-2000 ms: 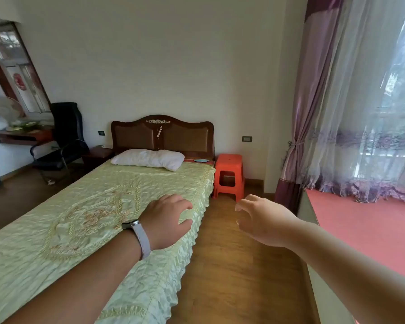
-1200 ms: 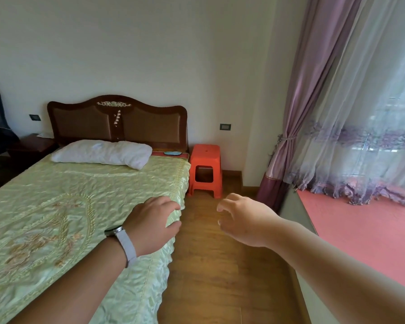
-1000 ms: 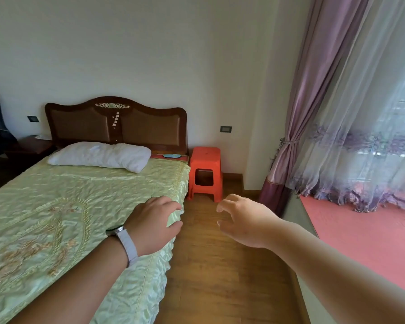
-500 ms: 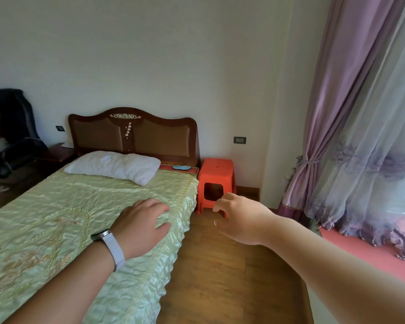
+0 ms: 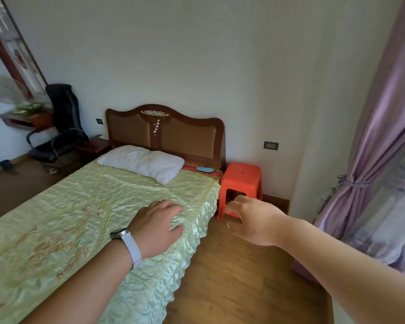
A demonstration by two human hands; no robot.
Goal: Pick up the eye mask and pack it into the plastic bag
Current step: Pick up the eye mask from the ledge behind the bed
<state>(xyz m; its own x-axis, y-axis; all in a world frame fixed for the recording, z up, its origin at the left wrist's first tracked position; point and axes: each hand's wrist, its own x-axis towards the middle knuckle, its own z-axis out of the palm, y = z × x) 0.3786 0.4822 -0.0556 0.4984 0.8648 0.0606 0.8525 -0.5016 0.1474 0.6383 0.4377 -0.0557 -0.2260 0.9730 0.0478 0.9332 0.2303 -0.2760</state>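
Both hands are held open and empty — the left hand (image 5: 158, 226) and right hand (image 5: 253, 219) are brought nearer the eye mask (image 5: 205, 169) by the headboard (image 5: 165, 134) than before.

eye mask (image 5: 204, 169): small pale blue shape at bed head, detail too small to tell
bed (image 5: 56, 230): foot end cut by left and bottom edges
stool (image 5: 240, 183): lower front hidden behind right hand (image 5: 253, 220)
curtain (image 5: 384, 136): cut by right edge
chair (image 5: 61, 127): base blurred, dim
fan (image 5: 2, 92): blurred, cut by left edge
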